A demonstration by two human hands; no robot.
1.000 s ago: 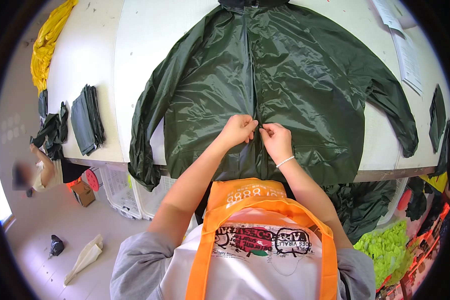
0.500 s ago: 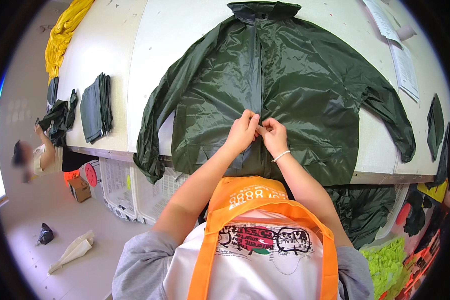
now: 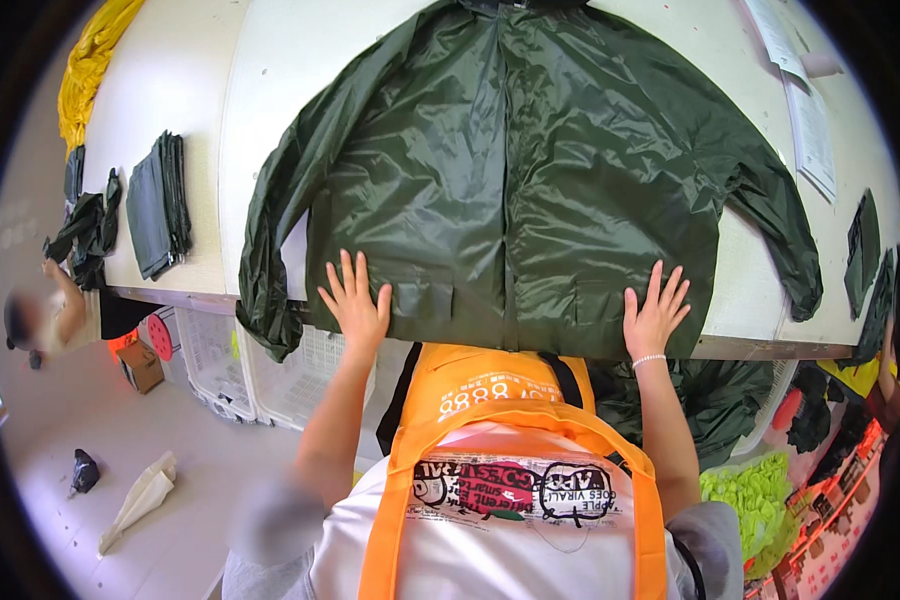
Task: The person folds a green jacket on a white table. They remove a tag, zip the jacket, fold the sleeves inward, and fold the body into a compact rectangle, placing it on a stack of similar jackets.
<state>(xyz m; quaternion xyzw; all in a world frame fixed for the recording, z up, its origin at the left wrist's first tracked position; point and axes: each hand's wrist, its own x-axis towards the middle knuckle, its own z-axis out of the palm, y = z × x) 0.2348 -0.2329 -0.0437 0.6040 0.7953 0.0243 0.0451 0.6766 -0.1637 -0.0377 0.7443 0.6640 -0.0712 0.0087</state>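
We find a dark green jacket [image 3: 530,180] spread flat, front side up, on a white surface [image 3: 180,110], its collar away from us and its hem along the near edge. Our left hand [image 3: 355,300] lies palm down on the left hem corner, fingers [image 3: 348,272] spread wide and gripping nothing. Our right hand [image 3: 655,315], with a pale bracelet [image 3: 648,359] at the wrist, lies flat on the right hem corner in the same manner, fingers [image 3: 662,285] fanned wide and holding nothing. The two hands are well apart, one either side of the closed front seam. The left sleeve [image 3: 270,270] runs down the jacket's side and its cuff hangs over the surface edge; the right sleeve [image 3: 785,240] lies angled outward on the surface. A stack of folded dark cloth [image 3: 157,205] sits on the surface well to the left, and a yellow garment [image 3: 88,70] lies at the far left corner. Paper sheets [image 3: 810,135] lie at the right. We wear an orange apron [image 3: 470,385].
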